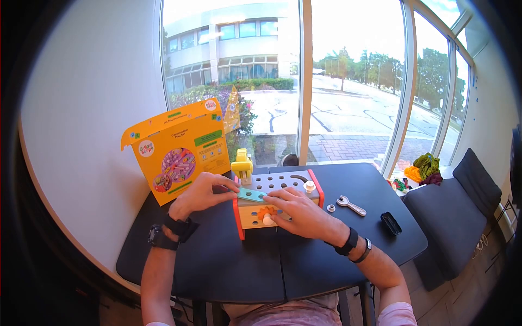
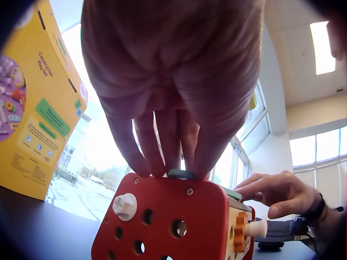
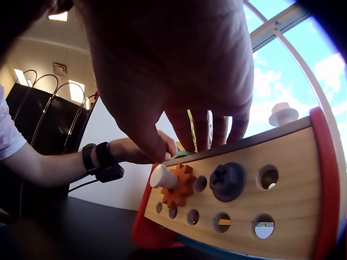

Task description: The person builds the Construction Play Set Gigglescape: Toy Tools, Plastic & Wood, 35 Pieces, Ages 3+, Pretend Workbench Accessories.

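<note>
A toy workbench [image 1: 249, 221] with red ends and a grey, holed top stands on the table. Across its top left lies a teal strip with holes [image 1: 251, 195]. My left hand [image 1: 201, 194] pinches the strip's left end between thumb and fingers. Over the front edge, my right hand [image 1: 299, 211] rests extended fingers at the strip's other end. Its thumb is near an orange gear [image 3: 179, 189] and a white peg [image 3: 162, 176] on the wooden front. Beside the gear sits a dark grey bolt [image 3: 227, 181]. A white bolt [image 2: 124, 207] sticks out of the red end.
A yellow toy piece [image 1: 242, 164] stands at the bench's back left, and a white bolt [image 1: 309, 186] at its top right. Right of it lie a white nut [image 1: 331, 208], a toy wrench [image 1: 351, 206] and a black case [image 1: 390, 223]. An orange box [image 1: 179, 149] stands behind left.
</note>
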{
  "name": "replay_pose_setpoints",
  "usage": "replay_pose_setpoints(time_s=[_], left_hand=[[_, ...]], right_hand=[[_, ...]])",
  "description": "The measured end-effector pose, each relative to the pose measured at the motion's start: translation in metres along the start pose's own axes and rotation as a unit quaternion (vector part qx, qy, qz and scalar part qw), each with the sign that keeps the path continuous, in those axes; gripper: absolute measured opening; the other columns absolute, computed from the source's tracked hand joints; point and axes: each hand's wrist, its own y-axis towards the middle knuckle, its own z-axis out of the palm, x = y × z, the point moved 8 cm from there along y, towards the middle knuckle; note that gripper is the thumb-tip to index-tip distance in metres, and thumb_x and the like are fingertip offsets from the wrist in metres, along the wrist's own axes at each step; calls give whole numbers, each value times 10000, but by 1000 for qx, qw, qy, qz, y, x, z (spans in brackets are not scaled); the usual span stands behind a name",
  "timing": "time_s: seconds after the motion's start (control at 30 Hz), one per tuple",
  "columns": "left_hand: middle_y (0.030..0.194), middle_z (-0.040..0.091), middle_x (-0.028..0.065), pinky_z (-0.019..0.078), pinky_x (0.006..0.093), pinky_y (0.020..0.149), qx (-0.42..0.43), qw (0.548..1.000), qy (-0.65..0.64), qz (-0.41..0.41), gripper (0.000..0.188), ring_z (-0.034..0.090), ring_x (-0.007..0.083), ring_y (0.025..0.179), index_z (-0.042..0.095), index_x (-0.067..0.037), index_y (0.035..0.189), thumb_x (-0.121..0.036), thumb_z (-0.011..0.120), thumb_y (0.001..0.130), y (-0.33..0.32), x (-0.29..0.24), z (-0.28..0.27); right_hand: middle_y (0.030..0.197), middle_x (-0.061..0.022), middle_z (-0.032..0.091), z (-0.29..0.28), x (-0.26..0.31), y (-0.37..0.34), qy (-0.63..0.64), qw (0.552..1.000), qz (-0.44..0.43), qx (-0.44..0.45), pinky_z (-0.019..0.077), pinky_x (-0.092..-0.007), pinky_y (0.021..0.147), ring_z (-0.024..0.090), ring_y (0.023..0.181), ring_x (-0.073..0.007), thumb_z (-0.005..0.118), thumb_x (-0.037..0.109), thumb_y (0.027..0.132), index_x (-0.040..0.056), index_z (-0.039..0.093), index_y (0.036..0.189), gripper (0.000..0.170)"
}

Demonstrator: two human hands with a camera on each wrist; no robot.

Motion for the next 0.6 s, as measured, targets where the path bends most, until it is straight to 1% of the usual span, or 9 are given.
replay_pose_setpoints(time_s=[0.2, 0.5, 0.6], left_hand=[[1288, 833, 132, 628, 309, 1009, 1, 999, -46, -5, 200, 783, 145, 1107, 841, 12, 1190, -67, 862, 1007, -1, 7, 1], [1305, 828, 137, 624, 305, 1023, 3, 999, -53, 5, 210, 776, 140, 1124, 833, 25, 1196, -69, 861, 1010, -1, 6, 1], [1272, 831, 120, 622, 313, 1036, -1, 999, -53, 8, 201, 774, 142, 1135, 837, 16, 1191, -75, 859, 1013, -1, 2, -1]], right_hand=[[1460, -164, 660, 2, -1, 0, 0, 1000, -3, 1, 461, -502, 1171, 593, 1366, -359, 754, 224, 1068, 10, 658, 1529, 517], [1475, -166, 653, 2, -1, 0, 0, 1000, -5, 0, 463, -511, 1182, 590, 1375, -368, 735, 226, 1077, 14, 651, 1531, 508], [1457, -170, 645, 1, 1, -1, 3, 1000, -8, -15, 461, -518, 1186, 594, 1362, -383, 721, 218, 1073, 18, 635, 1530, 506]])
